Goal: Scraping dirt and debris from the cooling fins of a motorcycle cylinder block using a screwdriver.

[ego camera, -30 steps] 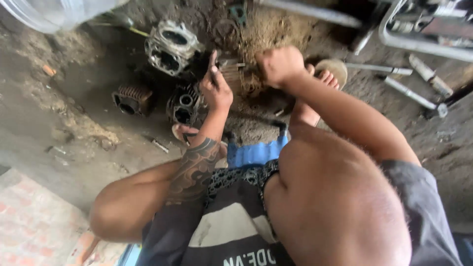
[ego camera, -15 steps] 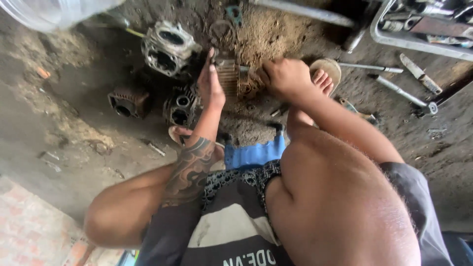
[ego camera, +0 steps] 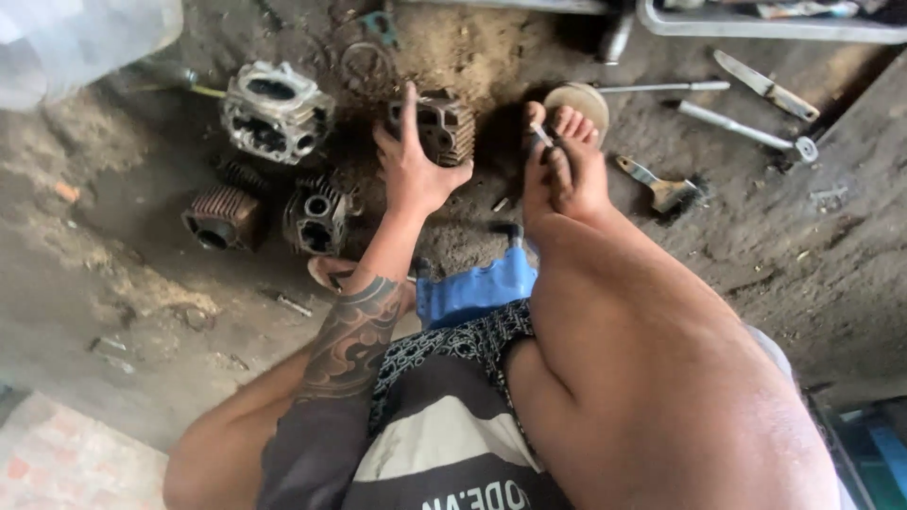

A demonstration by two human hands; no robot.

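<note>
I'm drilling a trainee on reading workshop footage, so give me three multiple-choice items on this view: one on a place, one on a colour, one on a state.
1. Where does the brush lie?
A. On the dirt floor, right of the bare foot
B. In the person's lap
C. Inside a bucket

2. What colour is the plastic object between the person's legs?
A. Red
B. Blue
C. Yellow

3. How is the left hand?
A. Hanging free in the air
B. Clasped on the finned engine part
C. Flat on the floor

Answers:
1. A, since the brush lies on the ground just beside the foot.
2. B, since the object is plainly bright blue.
3. B, since thumb and fingers wrap the part's sides, with only the index finger pointing up.
</note>
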